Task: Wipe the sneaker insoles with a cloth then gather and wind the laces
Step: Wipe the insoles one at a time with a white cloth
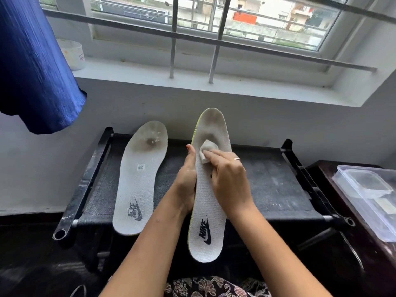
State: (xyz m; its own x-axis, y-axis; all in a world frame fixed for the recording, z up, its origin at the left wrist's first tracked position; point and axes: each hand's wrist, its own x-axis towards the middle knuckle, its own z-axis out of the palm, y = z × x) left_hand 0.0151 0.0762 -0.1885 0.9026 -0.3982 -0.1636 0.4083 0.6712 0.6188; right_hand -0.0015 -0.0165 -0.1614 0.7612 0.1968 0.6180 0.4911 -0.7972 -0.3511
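Single head-worn wide-angle view, facing forward and down, close above the rack (window ahead)

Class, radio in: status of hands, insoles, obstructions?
Left hand grips held insole. Right hand holds cloth against it. Second insole lies on rack. No obstruction.

The left insole is lying on the rack. Right of it, my left hand is holding the second insole, my right hand holding the cloth against its top. A plastic container is sitting farther right.

White insoles, blue curtain
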